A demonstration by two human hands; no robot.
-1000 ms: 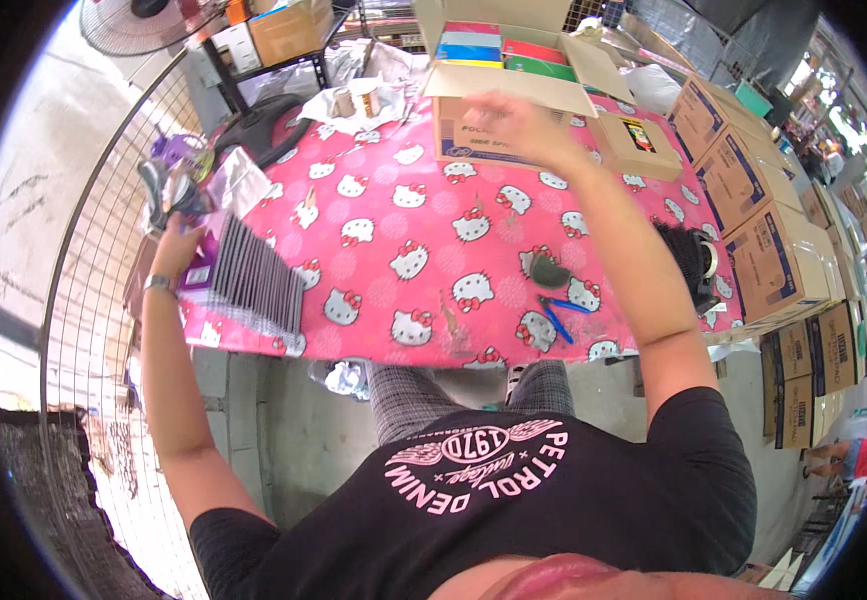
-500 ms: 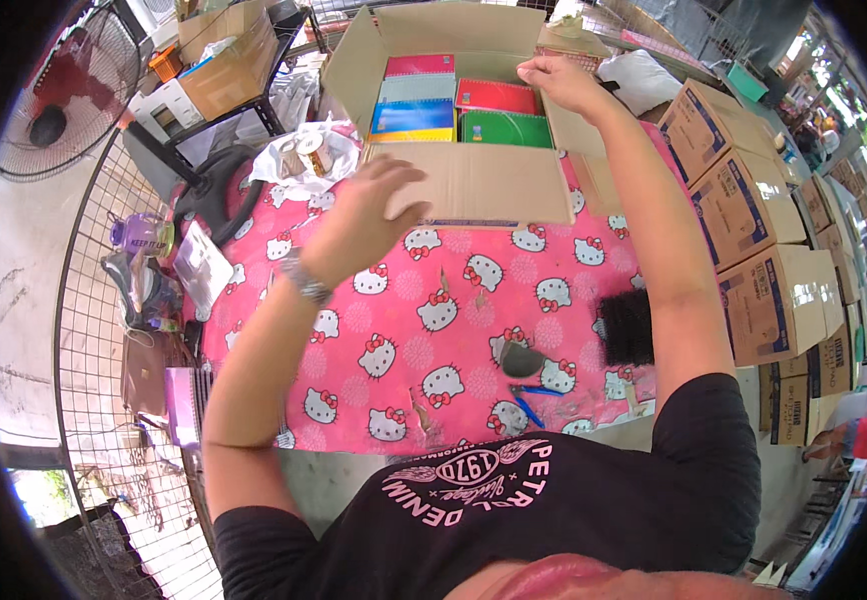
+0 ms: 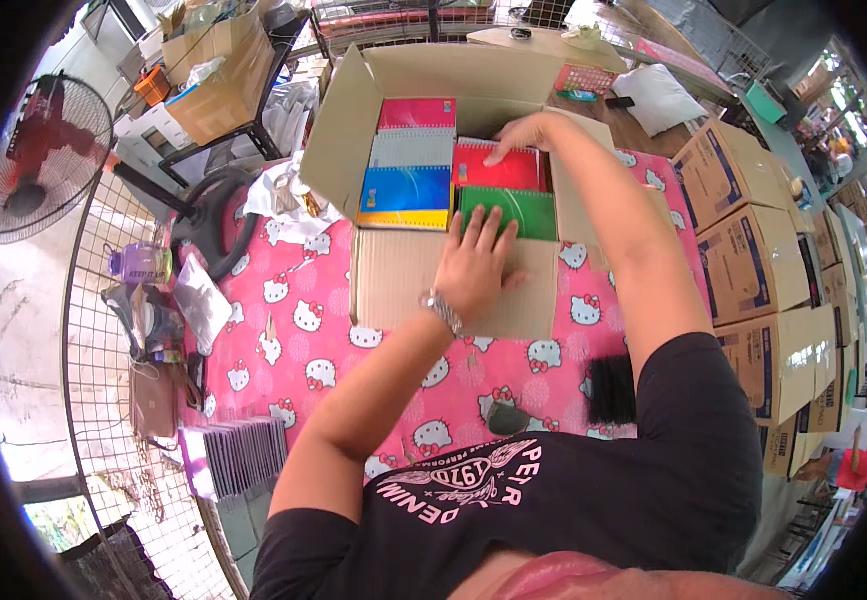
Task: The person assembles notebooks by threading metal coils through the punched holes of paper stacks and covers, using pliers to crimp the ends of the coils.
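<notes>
An open cardboard box (image 3: 454, 290) holds spiral notebooks in two columns. On the left are a pink notebook (image 3: 417, 113), a pale grey one (image 3: 412, 150) and a blue one (image 3: 406, 190) above a yellow edge. Right of these are a red notebook (image 3: 519, 170) and a green notebook (image 3: 534, 212). My left hand (image 3: 479, 262) lies open over the near flap, its spread fingertips on the green notebook. Inside the box's far right part, my right hand (image 3: 532, 133) is open, its thumb over the red notebook and its fingers stretched along the far side.
A pink patterned cloth (image 3: 354, 390) covers the table. A white plastic bag (image 3: 289, 205) is left of the box, and a black brush-like object (image 3: 612, 390) sits at the right. Cartons (image 3: 744, 260) are stacked on the right; a fan (image 3: 49, 155) stands far left.
My left hand has moved right and onto the green notebook. My right hand has come down from the box's right flap into the box. The box appears lower in view.
</notes>
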